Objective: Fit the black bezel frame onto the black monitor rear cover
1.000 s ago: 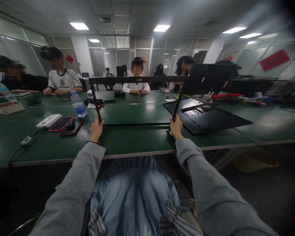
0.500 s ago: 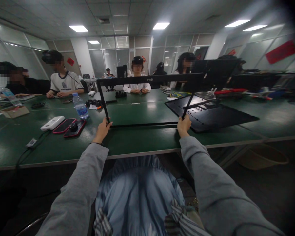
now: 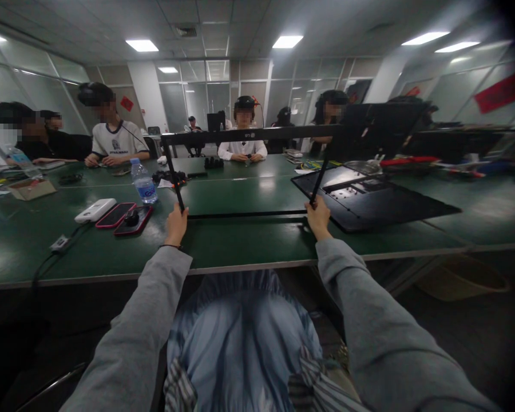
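Observation:
A thin black monitor bezel (image 3: 223, 137) with an LG logo turned upside down stands tilted up above the green table (image 3: 249, 243). My left hand (image 3: 177, 226) is closed round its lower left corner, and my right hand (image 3: 319, 219) grips the lower right corner. The wide logo bar is at the top, away from me; its right end blends into dark things behind. Just beyond my right hand a black monitor panel (image 3: 395, 207) lies flat on the table.
Left of the bezel are a water bottle (image 3: 144, 183), a white power bank (image 3: 95, 210) with a cable and two red-edged phones (image 3: 115, 215). A small cardboard box (image 3: 32, 189) sits farther left. Several people (image 3: 242, 150) sit across the table. A basket (image 3: 459, 277) stands below, right.
The bezel has moved a little to the left with both hands still gripping it. My view has turned slightly, so the table things appear a bit farther right.

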`<state>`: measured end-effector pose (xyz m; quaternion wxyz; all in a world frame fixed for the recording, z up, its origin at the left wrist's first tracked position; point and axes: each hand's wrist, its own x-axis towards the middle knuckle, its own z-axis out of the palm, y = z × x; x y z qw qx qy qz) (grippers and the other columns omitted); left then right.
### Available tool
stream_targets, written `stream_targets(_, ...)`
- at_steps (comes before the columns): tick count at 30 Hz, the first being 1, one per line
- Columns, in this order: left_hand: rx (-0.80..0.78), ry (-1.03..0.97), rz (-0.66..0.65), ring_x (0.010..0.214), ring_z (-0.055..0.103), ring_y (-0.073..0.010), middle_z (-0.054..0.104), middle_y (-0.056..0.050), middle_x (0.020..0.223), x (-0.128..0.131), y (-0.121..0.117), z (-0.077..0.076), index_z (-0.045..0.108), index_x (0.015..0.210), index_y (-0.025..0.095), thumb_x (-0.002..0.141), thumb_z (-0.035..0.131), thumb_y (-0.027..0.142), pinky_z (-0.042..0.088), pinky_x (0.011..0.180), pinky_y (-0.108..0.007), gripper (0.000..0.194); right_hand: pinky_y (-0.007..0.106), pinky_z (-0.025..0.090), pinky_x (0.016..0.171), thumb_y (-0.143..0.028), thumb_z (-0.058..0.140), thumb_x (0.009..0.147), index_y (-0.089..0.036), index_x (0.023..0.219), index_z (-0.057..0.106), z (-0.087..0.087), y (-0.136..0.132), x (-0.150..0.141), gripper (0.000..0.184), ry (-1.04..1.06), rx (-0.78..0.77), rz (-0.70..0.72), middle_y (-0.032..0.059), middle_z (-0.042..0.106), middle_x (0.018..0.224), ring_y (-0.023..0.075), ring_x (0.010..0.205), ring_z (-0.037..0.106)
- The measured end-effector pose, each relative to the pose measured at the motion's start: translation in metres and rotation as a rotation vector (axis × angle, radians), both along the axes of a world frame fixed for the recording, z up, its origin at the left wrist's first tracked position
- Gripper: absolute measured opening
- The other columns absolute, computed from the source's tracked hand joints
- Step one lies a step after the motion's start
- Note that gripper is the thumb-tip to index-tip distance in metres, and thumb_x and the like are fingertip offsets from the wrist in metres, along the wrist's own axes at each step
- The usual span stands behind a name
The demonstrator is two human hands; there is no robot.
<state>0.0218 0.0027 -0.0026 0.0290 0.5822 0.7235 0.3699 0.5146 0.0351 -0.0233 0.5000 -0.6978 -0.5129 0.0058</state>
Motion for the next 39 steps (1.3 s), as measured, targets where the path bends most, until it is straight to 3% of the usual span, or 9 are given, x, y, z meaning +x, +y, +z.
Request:
stream_targets(7, -0.046, -0.05, 0.035, 0.117, 0.068, -0.0355, 0.076, -0.017, 0.113, 0.005, -0.01, 0.009, 0.053, 0.133, 0.019, 0.101, 0.049, 0.032, 0.049, 0.099, -0.045, 0.035, 0.043, 0.049, 0.087, -0.036, 0.059, 0.084, -0.016, 0.132, 0.063, -0.003, 0.002, 0.001, 0.052, -0.012, -0.017, 0.058, 0.0125, 0.071, 0.097, 0.0299, 0.092, 0.065)
stream_targets(17, -0.042, -0.015, 0.145, 0.115, 0.069, -0.0382, 0.074, -0.024, 0.113, -0.002, 0.001, -0.002, 0.051, 0.135, 0.013, 0.103, 0.044, 0.038, 0.05, 0.097, -0.048, 0.042, 0.043, 0.049, 0.089, -0.041, 0.057, 0.092, -0.016, 0.132, 0.062, 0.001, 0.001, -0.007, 0.048, -0.105, -0.052, 0.075, 0.0164, 0.073, 0.105, 0.0313, 0.098, 0.066)
stream_targets(24, -0.083, 0.042, 0.157, 0.118, 0.066, -0.0402, 0.071, -0.025, 0.121, -0.003, -0.001, -0.002, 0.06, 0.135, 0.014, 0.102, 0.043, 0.045, 0.049, 0.095, -0.05, 0.048, 0.044, 0.047, 0.094, -0.037, 0.051, 0.093, -0.013, 0.137, 0.061, 0.0, 0.003, -0.007, 0.05, -0.115, -0.031, 0.04, 0.0197, 0.072, 0.113, 0.0324, 0.105, 0.065)
stream_targets(31, -0.2, 0.02, 0.152, 0.119, 0.066, -0.0377, 0.074, -0.022, 0.12, -0.005, 0.002, -0.001, 0.077, 0.115, 0.018, 0.098, 0.049, 0.048, 0.05, 0.095, -0.044, 0.044, 0.041, 0.048, 0.087, -0.031, 0.053, 0.084, -0.015, 0.132, 0.068, -0.008, 0.011, 0.007, 0.053, 0.058, -0.087, 0.054, 0.0093, 0.07, 0.084, 0.0256, 0.079, 0.061)
stream_targets(39, -0.187, -0.028, 0.156, 0.121, 0.065, -0.0394, 0.073, -0.022, 0.123, -0.007, 0.003, 0.0, 0.076, 0.118, 0.017, 0.098, 0.046, 0.046, 0.049, 0.096, -0.047, 0.046, 0.036, 0.049, 0.077, -0.033, 0.048, 0.086, -0.018, 0.115, 0.077, -0.012, 0.01, 0.009, 0.044, 0.12, -0.041, 0.124, 0.0045, 0.066, 0.072, 0.0207, 0.066, 0.057)
